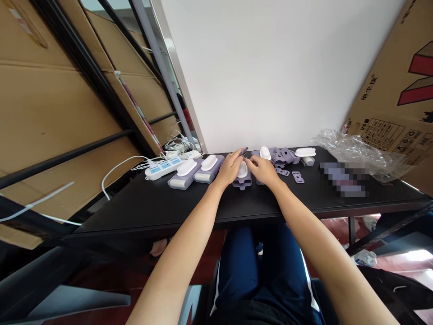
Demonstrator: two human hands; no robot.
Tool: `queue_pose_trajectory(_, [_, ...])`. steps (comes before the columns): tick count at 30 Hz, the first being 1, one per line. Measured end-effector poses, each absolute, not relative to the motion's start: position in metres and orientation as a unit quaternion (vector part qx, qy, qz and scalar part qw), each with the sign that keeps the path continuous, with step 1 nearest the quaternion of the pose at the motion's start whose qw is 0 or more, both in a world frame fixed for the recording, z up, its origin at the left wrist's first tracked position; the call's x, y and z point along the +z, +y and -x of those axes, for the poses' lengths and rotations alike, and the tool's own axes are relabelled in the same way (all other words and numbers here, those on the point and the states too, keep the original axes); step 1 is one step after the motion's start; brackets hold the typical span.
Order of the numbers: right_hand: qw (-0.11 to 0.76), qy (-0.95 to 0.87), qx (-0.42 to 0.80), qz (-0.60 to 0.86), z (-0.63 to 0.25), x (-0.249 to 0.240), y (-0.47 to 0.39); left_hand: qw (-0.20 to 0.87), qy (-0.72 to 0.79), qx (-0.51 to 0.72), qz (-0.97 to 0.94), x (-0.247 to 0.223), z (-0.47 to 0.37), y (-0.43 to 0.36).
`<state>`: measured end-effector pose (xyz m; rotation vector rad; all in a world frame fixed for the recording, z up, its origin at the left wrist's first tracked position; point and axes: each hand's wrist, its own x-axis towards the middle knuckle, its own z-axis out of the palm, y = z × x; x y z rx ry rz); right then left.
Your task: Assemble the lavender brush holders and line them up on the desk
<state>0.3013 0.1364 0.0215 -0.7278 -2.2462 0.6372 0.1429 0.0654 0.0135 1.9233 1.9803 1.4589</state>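
Note:
My left hand (231, 167) is closed at the back of the table, with a small dark purple plastic piece (244, 151) pinched at its fingertips. Close beside it, my right hand (263, 170) has its thumb and fingers drawn together near the same piece; what they grip is too small to make out. Between and below both hands lies a purple plastic holder (242, 183) with a white ribbed oval brush (242, 169) on it. To the left are two similar purple holders with white oval tops (186, 167) (209, 162).
Loose purple plates (298, 177) and a white brush (305, 152) lie right of my hands. A power strip (164, 169) with white cables stands left. Clear plastic wrap (365, 151) and a large cardboard box (394, 104) are at right. A white wall (270, 72) rises behind the black table (142, 207).

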Motion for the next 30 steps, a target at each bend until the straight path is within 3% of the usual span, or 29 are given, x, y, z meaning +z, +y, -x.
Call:
queue_pose_trajectory(18, [0.303,-0.891,0.225,0.251,-0.304,0.023,0.129,0.107,0.608,0.554,-0.558,0.019,-0.148,0.065])
queue_pose_trajectory(25, [0.297,-0.878,0.329,0.178,-0.309,0.027,0.13,0.16,0.568,0.611,-0.528,0.02,-0.146,0.068])
queue_pose_trajectory(30, [0.352,-0.839,0.37,0.191,-0.306,0.024,0.137,0.209,0.522,0.65,-0.51,0.024,-0.149,0.067])
